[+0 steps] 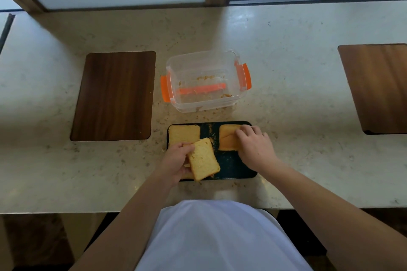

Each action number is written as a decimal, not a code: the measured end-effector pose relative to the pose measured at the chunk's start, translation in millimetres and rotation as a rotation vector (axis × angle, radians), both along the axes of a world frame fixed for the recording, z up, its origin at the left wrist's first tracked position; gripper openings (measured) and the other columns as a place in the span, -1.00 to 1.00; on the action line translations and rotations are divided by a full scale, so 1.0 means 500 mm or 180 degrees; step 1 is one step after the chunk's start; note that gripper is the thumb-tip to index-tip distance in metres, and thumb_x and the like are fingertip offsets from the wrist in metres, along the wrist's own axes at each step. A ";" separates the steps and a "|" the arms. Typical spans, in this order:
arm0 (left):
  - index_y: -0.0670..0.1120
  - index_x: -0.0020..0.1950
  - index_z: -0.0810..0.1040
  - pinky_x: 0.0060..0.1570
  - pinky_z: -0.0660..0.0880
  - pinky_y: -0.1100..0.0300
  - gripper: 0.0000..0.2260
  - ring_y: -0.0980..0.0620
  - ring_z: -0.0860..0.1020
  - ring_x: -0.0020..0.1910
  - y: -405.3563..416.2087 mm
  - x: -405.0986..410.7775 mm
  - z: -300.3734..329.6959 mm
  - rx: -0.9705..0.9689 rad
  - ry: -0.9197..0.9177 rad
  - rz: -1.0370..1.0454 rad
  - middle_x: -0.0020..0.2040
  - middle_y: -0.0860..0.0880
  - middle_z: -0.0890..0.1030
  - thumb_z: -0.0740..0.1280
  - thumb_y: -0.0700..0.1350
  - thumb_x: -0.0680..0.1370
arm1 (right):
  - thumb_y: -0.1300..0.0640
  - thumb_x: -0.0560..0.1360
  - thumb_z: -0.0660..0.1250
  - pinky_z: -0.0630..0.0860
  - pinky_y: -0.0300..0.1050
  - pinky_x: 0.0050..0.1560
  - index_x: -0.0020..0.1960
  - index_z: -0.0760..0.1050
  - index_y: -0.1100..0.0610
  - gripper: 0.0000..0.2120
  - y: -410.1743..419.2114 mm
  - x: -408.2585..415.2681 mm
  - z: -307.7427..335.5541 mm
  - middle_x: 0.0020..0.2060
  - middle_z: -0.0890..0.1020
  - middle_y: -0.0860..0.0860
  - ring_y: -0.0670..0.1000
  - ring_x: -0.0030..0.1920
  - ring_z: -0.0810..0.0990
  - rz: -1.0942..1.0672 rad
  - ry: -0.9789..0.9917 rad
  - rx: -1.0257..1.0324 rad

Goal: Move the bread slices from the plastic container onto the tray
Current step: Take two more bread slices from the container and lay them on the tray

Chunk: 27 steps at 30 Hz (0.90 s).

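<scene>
A clear plastic container with orange clips stands on the counter and holds only crumbs. Just in front of it lies a dark tray. One bread slice lies flat in the tray's far left corner. My left hand grips a second slice, tilted over the tray's near left part. My right hand rests on a third, more orange slice at the tray's far right, fingers curled over its edge.
A dark wooden board is set into the pale stone counter left of the container, another at the far right. Crumbs are scattered around the tray. Windows run along the back. The counter's near edge is just below the tray.
</scene>
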State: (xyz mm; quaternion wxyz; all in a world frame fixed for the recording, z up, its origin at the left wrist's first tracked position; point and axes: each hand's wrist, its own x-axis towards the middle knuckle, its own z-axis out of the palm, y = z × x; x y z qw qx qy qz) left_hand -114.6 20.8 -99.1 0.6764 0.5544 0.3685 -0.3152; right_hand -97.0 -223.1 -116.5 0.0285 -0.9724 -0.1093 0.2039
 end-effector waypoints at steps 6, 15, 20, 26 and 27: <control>-0.15 0.15 0.52 -0.22 0.60 -0.06 -0.87 -0.14 0.59 0.07 -0.005 0.009 -0.002 -0.0058 0.0024 -0.0021 0.13 -0.18 0.57 0.30 -0.19 0.62 | 0.09 0.46 0.38 0.45 0.15 0.22 0.42 0.36 0.05 -0.46 -0.007 0.015 0.002 0.42 0.41 0.08 0.22 0.38 0.36 0.0021 0.0000 -0.0080; -0.15 0.16 0.51 -0.16 0.60 -0.11 -0.87 -0.15 0.59 0.08 -0.014 0.011 0.000 -0.0044 0.0031 -0.0092 0.12 -0.18 0.56 0.29 -0.20 0.62 | 0.15 0.46 0.36 0.42 0.17 0.24 0.42 0.36 0.05 -0.46 0.005 0.031 0.008 0.46 0.39 0.07 0.22 0.41 0.33 -0.0037 0.0074 -0.0016; -0.20 0.16 0.50 -0.04 0.61 -0.19 -0.87 -0.19 0.59 0.09 -0.020 0.011 0.008 -0.0208 0.0013 -0.0004 0.12 -0.22 0.55 0.30 -0.23 0.61 | 0.09 0.48 0.36 0.40 0.17 0.31 0.41 0.41 0.09 -0.49 0.014 0.001 0.021 0.38 0.44 0.07 0.14 0.37 0.37 -0.0760 -0.0126 0.0764; -0.26 0.28 0.42 -0.15 0.66 -0.12 -0.71 -0.24 0.58 0.15 -0.050 0.012 0.019 -0.0908 0.0040 0.0658 0.22 -0.30 0.52 0.31 -0.36 0.57 | -0.03 0.60 0.34 0.66 -0.11 -0.10 0.19 0.54 0.10 -0.74 0.032 -0.075 0.062 0.04 0.70 0.05 -0.02 -0.07 0.72 -0.3405 0.1311 0.3167; -0.23 0.28 0.42 -0.17 0.66 -0.11 -0.71 -0.24 0.58 0.15 -0.057 0.010 0.016 -0.0934 0.0013 0.0697 0.23 -0.30 0.52 0.31 -0.37 0.57 | -0.02 0.60 0.36 0.67 -0.12 -0.14 0.18 0.55 0.11 -0.75 0.032 -0.087 0.064 0.01 0.72 0.08 -0.01 -0.09 0.74 -0.3620 0.1545 0.3429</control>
